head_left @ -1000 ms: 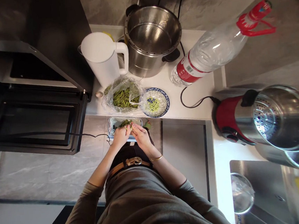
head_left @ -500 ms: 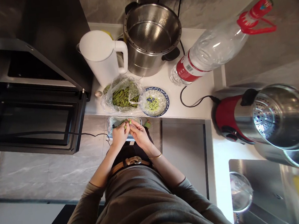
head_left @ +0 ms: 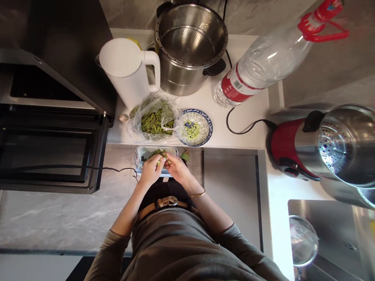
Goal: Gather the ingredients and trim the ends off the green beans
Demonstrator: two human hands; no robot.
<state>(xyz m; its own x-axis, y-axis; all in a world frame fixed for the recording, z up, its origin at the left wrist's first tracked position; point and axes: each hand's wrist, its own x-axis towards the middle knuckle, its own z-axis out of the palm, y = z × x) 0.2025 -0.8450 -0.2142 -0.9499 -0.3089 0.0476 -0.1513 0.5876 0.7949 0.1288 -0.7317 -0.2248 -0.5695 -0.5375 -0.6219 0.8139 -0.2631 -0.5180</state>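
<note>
My left hand [head_left: 151, 170] and my right hand [head_left: 177, 167] meet in front of my belt, fingers pinched on a green edamame pod [head_left: 159, 162]. Small green bits show between the fingertips, too small to make out fully. Below them is a bin [head_left: 138, 160] with a pale liner and green pods or shells inside. On the counter edge beyond lies a clear plastic bag [head_left: 136, 129] full of edamame pods [head_left: 155, 122]. Touching its right side, a blue-rimmed patterned plate [head_left: 206, 132] holds shelled green beans [head_left: 192, 130].
A white pitcher [head_left: 123, 61] and a steel pot [head_left: 192, 39] stand behind the bag. A large water bottle [head_left: 259, 64] leans right of them. To the right are a red-and-steel appliance [head_left: 293, 146] and a sink [head_left: 333, 232]; at left an oven door [head_left: 44, 153] hangs open.
My hands have shifted slightly down toward my body, and the right hand has moved a little to the right. More green pods or shells show in the bin behind the fingers.
</note>
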